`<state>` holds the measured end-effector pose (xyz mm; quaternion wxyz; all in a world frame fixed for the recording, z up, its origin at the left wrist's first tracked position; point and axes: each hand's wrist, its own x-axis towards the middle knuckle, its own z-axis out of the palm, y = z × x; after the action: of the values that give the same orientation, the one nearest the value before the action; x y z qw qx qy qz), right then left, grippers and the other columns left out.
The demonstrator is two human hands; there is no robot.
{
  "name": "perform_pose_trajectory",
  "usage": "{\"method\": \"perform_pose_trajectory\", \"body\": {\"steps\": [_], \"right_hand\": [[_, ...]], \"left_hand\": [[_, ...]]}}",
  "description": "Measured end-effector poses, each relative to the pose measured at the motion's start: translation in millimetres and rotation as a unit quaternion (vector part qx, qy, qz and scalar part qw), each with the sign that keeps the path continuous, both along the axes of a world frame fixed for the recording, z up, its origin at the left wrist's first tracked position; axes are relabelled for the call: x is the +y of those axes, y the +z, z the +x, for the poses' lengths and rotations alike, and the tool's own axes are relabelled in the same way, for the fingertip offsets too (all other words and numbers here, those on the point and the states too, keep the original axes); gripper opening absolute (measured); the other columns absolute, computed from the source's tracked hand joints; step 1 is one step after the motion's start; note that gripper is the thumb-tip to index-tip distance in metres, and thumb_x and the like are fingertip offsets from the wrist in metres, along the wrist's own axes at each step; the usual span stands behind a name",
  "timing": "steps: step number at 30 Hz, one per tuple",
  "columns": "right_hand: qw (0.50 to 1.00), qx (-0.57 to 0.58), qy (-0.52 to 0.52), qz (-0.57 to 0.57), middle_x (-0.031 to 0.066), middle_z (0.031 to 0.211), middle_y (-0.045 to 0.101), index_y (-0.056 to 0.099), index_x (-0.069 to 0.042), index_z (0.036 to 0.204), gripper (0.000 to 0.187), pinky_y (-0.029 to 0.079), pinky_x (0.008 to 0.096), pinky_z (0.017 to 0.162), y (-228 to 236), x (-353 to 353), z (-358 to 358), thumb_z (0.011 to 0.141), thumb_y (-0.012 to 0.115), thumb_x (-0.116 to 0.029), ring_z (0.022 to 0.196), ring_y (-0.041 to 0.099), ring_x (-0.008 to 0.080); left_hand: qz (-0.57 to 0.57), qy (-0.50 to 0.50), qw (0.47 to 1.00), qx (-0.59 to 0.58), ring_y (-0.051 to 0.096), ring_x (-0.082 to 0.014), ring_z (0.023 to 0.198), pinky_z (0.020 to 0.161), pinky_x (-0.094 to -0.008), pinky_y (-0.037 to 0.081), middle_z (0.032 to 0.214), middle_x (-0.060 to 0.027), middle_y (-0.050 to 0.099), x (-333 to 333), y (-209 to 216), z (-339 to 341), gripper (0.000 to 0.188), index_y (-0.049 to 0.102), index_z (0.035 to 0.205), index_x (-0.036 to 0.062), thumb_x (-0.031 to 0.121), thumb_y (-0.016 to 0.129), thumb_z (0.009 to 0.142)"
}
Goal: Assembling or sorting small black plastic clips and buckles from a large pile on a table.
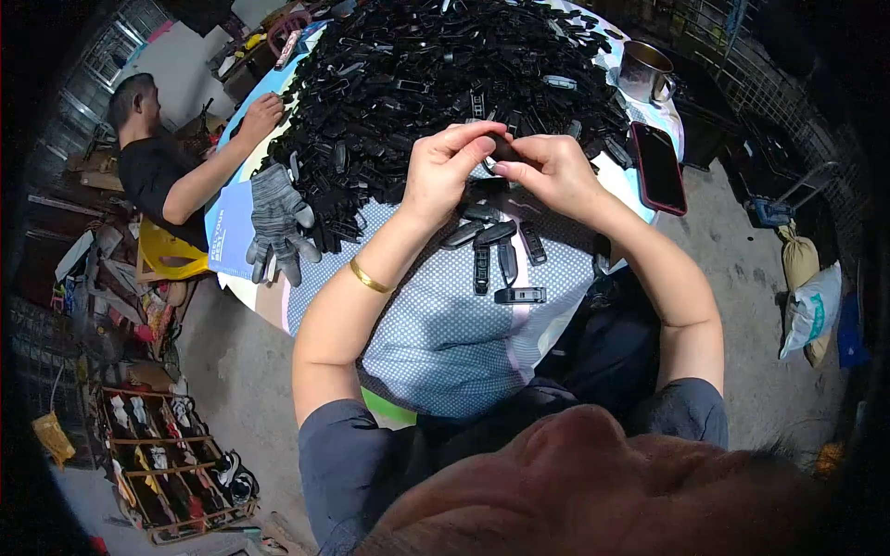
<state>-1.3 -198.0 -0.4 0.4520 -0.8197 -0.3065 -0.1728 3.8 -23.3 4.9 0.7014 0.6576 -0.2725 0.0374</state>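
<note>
A small black plastic piece (502, 148) is pinched between both hands above the near edge of a big heap of similar parts. My left hand (441, 169), with a gold bangle at the wrist, closes thumb and fingers on its left side. From the other side my right hand (559, 174) grips it the same way; the fingers hide much of its shape. Below the hands, several elongated black plastic parts (507, 263) lie on a dotted grey cloth (436, 315) over my lap and the table edge. The heap (408, 102) of black parts covers most of the table.
A grey striped work glove (276, 211) lies left of the heap. At the right are a phone (659, 169) with a red edge and a metal mug (642, 74). Another person (153, 153) sits at the far left, one hand at the heap. Sacks (816, 306) stand on the right floor.
</note>
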Motion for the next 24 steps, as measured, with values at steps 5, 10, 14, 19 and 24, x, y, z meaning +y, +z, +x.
{"method": "perform_pose_trajectory", "body": {"steps": [5, 10, 14, 19, 24], "right_hand": [[0.991, 0.099, 0.019, -0.086, 0.0166, 0.063, 0.059, 0.064, 0.002, 0.081, 0.028, 0.043, 0.0328, 0.052, 17.8, -15.0, -4.3, 0.075, 0.066, -0.025, 0.055, 0.058, 0.0243], [0.914, 0.122, 0.083, -0.378, 0.0154, 0.079, 0.063, 0.064, 0.0, 0.089, 0.039, 0.045, 0.0391, 0.069, 17.2, -38.1, -11.5, 0.07, 0.069, -0.035, 0.078, 0.059, 0.032], [0.895, 0.157, 0.142, -0.393, 0.0144, 0.08, 0.064, 0.065, -0.001, 0.092, 0.035, 0.047, 0.0353, 0.071, 31.9, -48.9, -11.8, 0.071, 0.068, -0.029, 0.076, 0.061, 0.0293], [0.94, 0.116, -0.031, -0.32, 0.0143, 0.079, 0.065, 0.067, -0.001, 0.085, 0.018, 0.049, 0.0316, 0.063, 28.7, -63.0, 9.2, 0.074, 0.066, -0.015, 0.07, 0.063, 0.023], [0.967, -0.11, -0.095, -0.207, 0.0121, 0.083, 0.064, 0.065, -0.003, 0.091, 0.018, 0.049, 0.0333, 0.063, 23.1, -32.8, 45.3, 0.077, 0.063, -0.015, 0.07, 0.062, 0.0266]], "left_hand": [[0.065, -0.094, 0.989, 0.091, 0.057, -0.0133, 0.093, 0.08, -0.0242, 0.045, 0.105, -0.009, 0.062, 7.7, 8.2, 4.4, 0.026, 0.058, 0.11, -0.0003, 0.009, 0.053, 0.087], [0.376, 0.059, 0.924, -0.037, 0.058, -0.0133, 0.086, 0.075, -0.0231, 0.046, 0.103, -0.0091, 0.06, 9.6, 2.1, 10.2, 0.027, 0.061, 0.101, 0.0006, 0.014, 0.065, 0.078], [0.451, 0.062, 0.871, -0.184, 0.056, -0.0292, 0.082, 0.076, -0.0361, 0.045, 0.082, -0.0141, 0.061, 6.4, -17.4, 6.9, 0.029, 0.063, 0.091, 0.0003, 0.013, 0.069, 0.065], [0.475, 0.093, 0.843, -0.236, 0.056, -0.0311, 0.084, 0.075, -0.0378, 0.045, 0.082, -0.0148, 0.059, 0.0, -23.6, 1.7, 0.022, 0.062, 0.087, -0.0006, 0.011, 0.066, 0.069], [0.409, 0.112, 0.877, -0.225, 0.056, -0.0322, 0.081, 0.073, -0.0383, 0.046, 0.085, -0.0156, 0.057, -2.7, -29.7, -1.9, 0.022, 0.058, 0.089, -0.0007, 0.009, 0.064, 0.07]]}}
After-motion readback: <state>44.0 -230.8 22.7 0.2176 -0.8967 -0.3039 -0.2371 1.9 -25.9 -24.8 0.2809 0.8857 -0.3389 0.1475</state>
